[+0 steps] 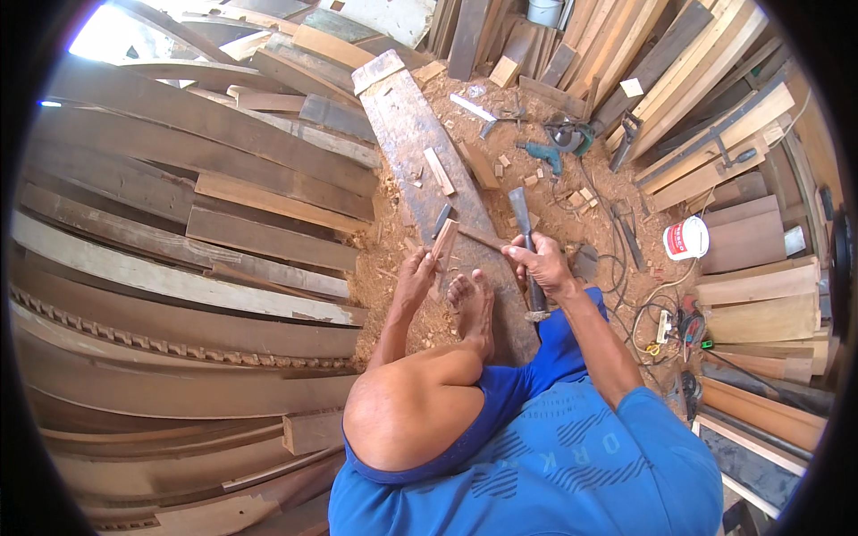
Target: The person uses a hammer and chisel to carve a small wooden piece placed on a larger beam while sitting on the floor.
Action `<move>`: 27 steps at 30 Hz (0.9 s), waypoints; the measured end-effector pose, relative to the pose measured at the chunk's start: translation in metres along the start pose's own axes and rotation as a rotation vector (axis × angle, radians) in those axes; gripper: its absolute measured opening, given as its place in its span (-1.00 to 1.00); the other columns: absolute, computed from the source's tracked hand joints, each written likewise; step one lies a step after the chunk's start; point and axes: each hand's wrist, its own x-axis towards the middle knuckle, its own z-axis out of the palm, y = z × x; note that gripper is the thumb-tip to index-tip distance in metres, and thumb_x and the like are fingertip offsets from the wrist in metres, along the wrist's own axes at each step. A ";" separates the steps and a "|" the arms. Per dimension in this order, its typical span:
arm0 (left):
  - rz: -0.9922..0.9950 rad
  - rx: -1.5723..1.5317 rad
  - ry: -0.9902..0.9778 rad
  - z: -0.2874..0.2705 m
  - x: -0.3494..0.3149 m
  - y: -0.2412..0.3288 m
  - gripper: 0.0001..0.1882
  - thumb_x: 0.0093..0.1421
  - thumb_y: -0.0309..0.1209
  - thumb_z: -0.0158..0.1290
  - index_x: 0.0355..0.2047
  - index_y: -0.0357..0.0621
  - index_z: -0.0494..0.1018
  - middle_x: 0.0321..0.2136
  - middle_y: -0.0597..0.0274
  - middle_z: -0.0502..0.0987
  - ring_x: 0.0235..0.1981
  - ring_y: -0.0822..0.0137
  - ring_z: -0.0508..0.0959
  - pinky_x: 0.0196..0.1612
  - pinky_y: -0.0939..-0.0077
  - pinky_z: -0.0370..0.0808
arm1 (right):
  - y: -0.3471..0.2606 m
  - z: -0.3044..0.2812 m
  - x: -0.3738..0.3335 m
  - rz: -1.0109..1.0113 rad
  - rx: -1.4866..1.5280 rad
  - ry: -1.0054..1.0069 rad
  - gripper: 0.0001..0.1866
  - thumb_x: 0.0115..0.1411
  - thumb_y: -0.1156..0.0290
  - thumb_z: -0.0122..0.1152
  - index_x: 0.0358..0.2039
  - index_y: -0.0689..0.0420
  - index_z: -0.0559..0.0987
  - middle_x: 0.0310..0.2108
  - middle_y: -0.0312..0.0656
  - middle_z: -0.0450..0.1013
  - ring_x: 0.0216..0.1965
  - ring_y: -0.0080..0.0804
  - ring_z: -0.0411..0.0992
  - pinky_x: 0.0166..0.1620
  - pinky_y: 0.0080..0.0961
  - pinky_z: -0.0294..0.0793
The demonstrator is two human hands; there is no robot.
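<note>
My left hand (414, 279) is closed around a short, narrow wood piece (444, 239) that points up and away from me. My right hand (542, 265) grips a chisel (521, 211), its wide metal blade pointing away and its dark handle running down toward my knee. A hammer (483, 235) also extends from the right hand; its wooden handle slants left and its dark head lies just beyond the wood piece. Beneath both tools is a long, worn plank (402, 125), with my bare foot on it. Another small wood strip (439, 171) rests farther up the plank.
Stacked boards (268, 174) fill the left side, and timber (661, 62) leans at the back right. On the shavings-covered floor lie a teal power tool (547, 154), a white-handled hammer-like tool (474, 108), cables (636, 313) and offcuts. A white bucket (685, 239) stands at right.
</note>
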 end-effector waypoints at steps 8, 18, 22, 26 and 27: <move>-0.056 -0.317 -0.132 0.048 -0.016 0.036 -0.78 0.41 -0.20 -0.15 -0.22 -0.04 0.36 -0.63 0.49 0.25 -0.73 0.62 0.13 -0.68 0.70 0.06 | -0.031 0.055 0.005 -0.157 0.055 -0.212 -0.72 0.11 0.44 0.32 -0.20 0.26 0.49 -0.40 -0.30 0.47 -0.56 -0.67 0.38 -0.54 -0.71 0.43; 0.007 -0.287 -0.058 0.032 -0.013 0.020 -0.72 0.41 -0.17 -0.14 -0.25 -0.09 0.42 -0.62 0.48 0.28 -0.67 0.62 0.15 -0.60 0.68 0.13 | -0.016 0.028 0.032 -0.201 -0.351 -0.018 -0.70 0.15 0.35 0.26 -0.19 0.29 0.52 -0.53 -0.33 0.43 -0.59 -0.65 0.37 -0.53 -0.65 0.38; 0.106 -0.087 0.054 0.034 -0.014 0.022 -0.73 0.39 -0.26 -0.09 -0.11 -0.17 0.47 -0.51 0.44 0.41 -0.51 0.59 0.28 -0.39 0.68 0.28 | -0.052 0.048 0.018 -0.094 -0.208 -0.087 -0.58 0.18 0.30 0.29 -0.03 0.29 0.51 -0.52 -0.36 0.44 -0.62 -0.73 0.36 -0.58 -0.74 0.34; 0.059 -0.003 0.060 0.036 -0.014 0.024 -0.80 0.33 -0.41 0.00 -0.09 -0.20 0.46 -0.39 0.39 0.48 -0.34 0.57 0.39 -0.24 0.64 0.39 | -0.056 0.050 0.025 -0.095 -0.131 -0.110 -0.64 0.18 0.32 0.29 -0.08 0.26 0.53 -0.51 -0.38 0.45 -0.65 -0.75 0.33 -0.59 -0.76 0.33; 0.050 -0.001 0.046 0.037 -0.014 0.020 -0.81 0.32 -0.43 0.01 -0.09 -0.19 0.45 -0.38 0.38 0.48 -0.31 0.59 0.40 -0.21 0.64 0.41 | -0.051 0.051 0.028 -0.105 -0.098 -0.144 -0.67 0.17 0.33 0.30 -0.11 0.25 0.54 -0.50 -0.37 0.46 -0.64 -0.76 0.33 -0.58 -0.76 0.33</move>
